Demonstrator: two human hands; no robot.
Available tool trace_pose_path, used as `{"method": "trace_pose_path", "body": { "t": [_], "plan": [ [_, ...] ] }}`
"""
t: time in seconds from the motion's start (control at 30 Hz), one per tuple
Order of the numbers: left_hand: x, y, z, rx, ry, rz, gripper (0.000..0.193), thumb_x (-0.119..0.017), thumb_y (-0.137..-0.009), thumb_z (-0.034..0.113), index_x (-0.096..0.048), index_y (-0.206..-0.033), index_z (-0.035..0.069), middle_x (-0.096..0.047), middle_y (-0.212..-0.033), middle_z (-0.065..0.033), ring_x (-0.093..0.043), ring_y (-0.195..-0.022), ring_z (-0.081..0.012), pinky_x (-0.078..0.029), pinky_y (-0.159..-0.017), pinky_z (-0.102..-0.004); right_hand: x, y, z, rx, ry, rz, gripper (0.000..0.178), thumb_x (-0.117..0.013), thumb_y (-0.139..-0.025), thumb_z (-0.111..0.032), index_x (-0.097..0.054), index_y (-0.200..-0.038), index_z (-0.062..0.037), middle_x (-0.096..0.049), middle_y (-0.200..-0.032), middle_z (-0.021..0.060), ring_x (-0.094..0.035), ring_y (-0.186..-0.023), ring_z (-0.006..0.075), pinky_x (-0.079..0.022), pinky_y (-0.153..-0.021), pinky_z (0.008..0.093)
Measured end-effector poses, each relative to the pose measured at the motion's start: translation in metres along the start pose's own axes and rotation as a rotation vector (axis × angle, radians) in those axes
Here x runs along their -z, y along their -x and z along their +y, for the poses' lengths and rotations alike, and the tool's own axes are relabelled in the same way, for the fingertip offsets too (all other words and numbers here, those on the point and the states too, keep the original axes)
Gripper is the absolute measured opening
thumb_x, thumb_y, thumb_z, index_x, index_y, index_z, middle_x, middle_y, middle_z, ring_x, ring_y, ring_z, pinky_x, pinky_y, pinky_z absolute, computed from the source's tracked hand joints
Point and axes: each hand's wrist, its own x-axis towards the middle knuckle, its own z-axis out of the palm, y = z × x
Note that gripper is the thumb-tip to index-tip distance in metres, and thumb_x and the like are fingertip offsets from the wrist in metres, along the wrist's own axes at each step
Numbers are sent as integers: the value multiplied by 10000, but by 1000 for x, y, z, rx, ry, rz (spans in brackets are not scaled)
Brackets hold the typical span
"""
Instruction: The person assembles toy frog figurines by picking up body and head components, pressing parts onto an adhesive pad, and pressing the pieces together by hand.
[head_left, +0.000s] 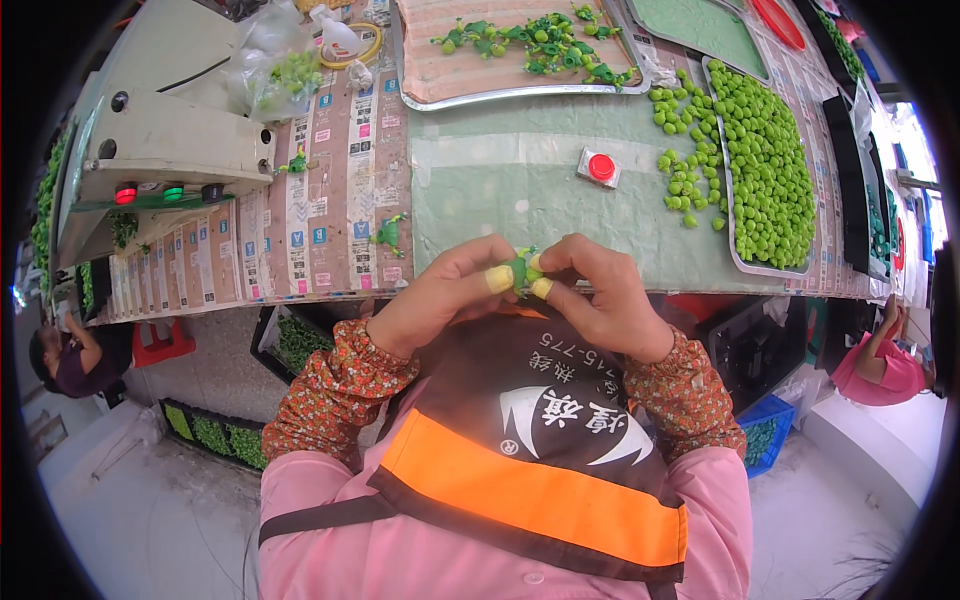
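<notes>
My left hand (440, 290) and my right hand (608, 292) meet at the table's near edge, thumbs and forefingers closed on a small green plastic figure (521, 270) between them. Yellow wraps cover several of the fingertips. The figure's details are partly hidden by my fingers. Left of it lies a similar green figure (391, 234) on the printed table covering. Ahead, a metal tray (470, 72) lined with pinkish sheet bears several joined green figures (550, 45). To the right, light-green round pieces (765, 160) fill another tray (738, 250), with loose round ones (683, 185) beside it.
A small box with a red round top (600, 168) stands on the green sheet (500, 190). At left is a pale machine housing (180, 150) with red, green and black knobs. Plastic bags (285, 65) lie behind it. Other people (880, 355) sit at both sides.
</notes>
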Motion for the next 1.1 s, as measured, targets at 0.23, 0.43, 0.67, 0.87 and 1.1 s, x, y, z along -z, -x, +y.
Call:
{"method": "trace_pose_path", "body": {
  "t": [0.23,0.43,0.67,0.87,1.1],
  "plan": [
    [-2,-1,-6,16,-45,13,185,-581,-1037,302,-587,-1066,119,-580,-897,67,-457,-729,-4,-350,-604,-170,-2,0,3,164,146,-14,211,-655,-820,62,-583,-999,-25,-597,-816,153,-625,-706,374,-482,-600,417],
    [-3,-2,-5,36,-16,31,212,-592,-1043,309,-556,-1065,101,-615,-929,26,-514,-737,-17,-371,-580,-161,-1,-3,4,178,164,-19,210,-645,-822,63,-577,-1000,-23,-603,-832,163,-631,-720,379,-487,-610,418],
    [-8,-6,2,0,-54,255,251,-552,-1059,305,-519,-1242,137,-608,-948,7,-516,-695,-24,-350,-523,-147,20,-36,-1,37,79,8,124,-650,-874,7,-592,-984,-3,-634,-812,139,-661,-722,254,-500,-619,371],
    [3,0,6,-89,-115,350,237,-535,-1060,258,-547,-1258,128,-599,-959,13,-506,-682,-20,-356,-509,-151,64,-102,14,-30,-317,254,245,-609,-971,-24,-584,-1213,0,-704,-1014,74,-665,-817,119,-551,-696,252],
    [13,16,10,-116,-150,427,217,-548,-1055,264,-591,-1207,116,-606,-933,22,-499,-676,-14,-362,-523,-161,132,-93,53,-91,418,552,192,-670,-934,-92,-699,-1114,-30,-728,-1017,44,-654,-842,98,-522,-717,252]
  ]
}}
